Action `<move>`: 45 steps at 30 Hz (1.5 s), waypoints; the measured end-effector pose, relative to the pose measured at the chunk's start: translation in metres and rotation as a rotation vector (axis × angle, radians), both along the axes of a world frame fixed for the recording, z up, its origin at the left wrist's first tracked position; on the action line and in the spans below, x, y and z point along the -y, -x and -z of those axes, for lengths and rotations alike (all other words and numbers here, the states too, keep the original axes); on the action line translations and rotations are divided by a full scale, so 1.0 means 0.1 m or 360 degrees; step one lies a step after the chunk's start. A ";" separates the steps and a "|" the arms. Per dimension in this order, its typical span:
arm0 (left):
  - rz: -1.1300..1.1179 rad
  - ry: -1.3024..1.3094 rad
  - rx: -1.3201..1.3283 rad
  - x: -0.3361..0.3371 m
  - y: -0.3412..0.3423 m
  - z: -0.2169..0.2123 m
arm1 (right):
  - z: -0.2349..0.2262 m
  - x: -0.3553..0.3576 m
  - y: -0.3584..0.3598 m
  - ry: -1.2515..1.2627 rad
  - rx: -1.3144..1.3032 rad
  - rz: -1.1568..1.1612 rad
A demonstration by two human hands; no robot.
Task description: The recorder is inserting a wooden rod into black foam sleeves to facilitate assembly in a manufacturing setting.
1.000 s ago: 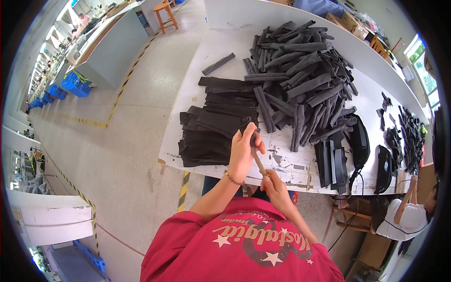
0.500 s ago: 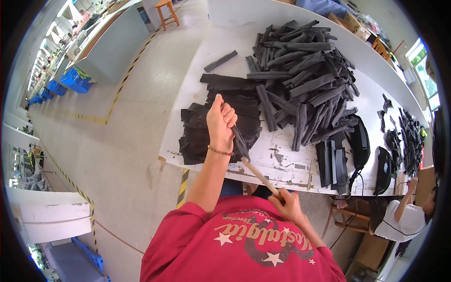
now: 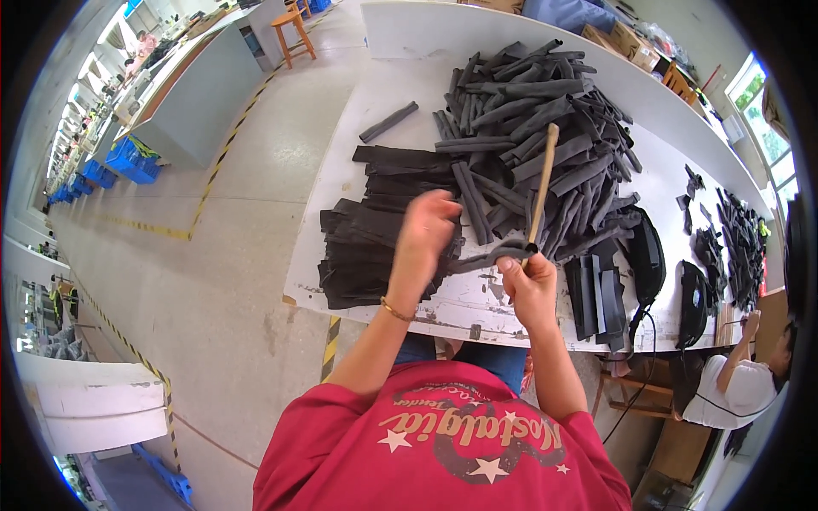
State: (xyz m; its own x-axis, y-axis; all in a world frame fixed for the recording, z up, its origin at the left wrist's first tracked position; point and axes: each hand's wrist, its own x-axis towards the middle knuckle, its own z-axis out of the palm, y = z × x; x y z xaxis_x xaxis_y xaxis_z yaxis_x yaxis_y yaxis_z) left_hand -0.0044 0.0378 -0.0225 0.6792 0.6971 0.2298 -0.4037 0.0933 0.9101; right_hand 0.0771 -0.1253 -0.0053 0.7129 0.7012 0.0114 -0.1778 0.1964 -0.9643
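Observation:
My right hand [image 3: 532, 288] is closed around a wooden stick [image 3: 544, 183], which now points up and away over the heap. Its thumb and fingers also pinch one end of a dark grey fabric tube [image 3: 490, 257], which trails leftward, bent and limp. My left hand [image 3: 424, 228], smeared by motion, hovers above the stacked flat black fabric strips [image 3: 366, 234]; whether its fingers grip anything is unclear. Beyond the right hand lies a big heap of dark grey fabric tubes [image 3: 545, 111]. A single tube [image 3: 388, 122] rests apart at the far left of the white table [image 3: 341, 162].
Flat dark pieces [image 3: 596, 294] and two black pouch-like items [image 3: 648, 255] with a cord lie to the right. More dark pieces [image 3: 741, 247] are farther right, near a seated person in white [image 3: 724, 396]. A low white panel [image 3: 511, 25] borders the table's far side.
The stick has swung from low in front of me to pointing away, and my right hand has risen with it. The right hand now holds the tube's end; my left hand shifted right and lower.

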 end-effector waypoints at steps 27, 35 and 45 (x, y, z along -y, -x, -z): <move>0.0263 0.0800 0.0200 0.12 -0.09 0.01 | 0.04 -0.09 -0.27 0.0322 0.0185 -0.0262; -0.0159 -0.0869 -0.0586 -0.55 0.31 -0.16 | -1.04 -0.60 -1.72 0.0485 0.1180 0.0712; 0.0386 -0.1885 -0.0792 -0.85 -0.24 0.42 | 0.19 0.19 -0.98 0.0853 0.1231 -0.0121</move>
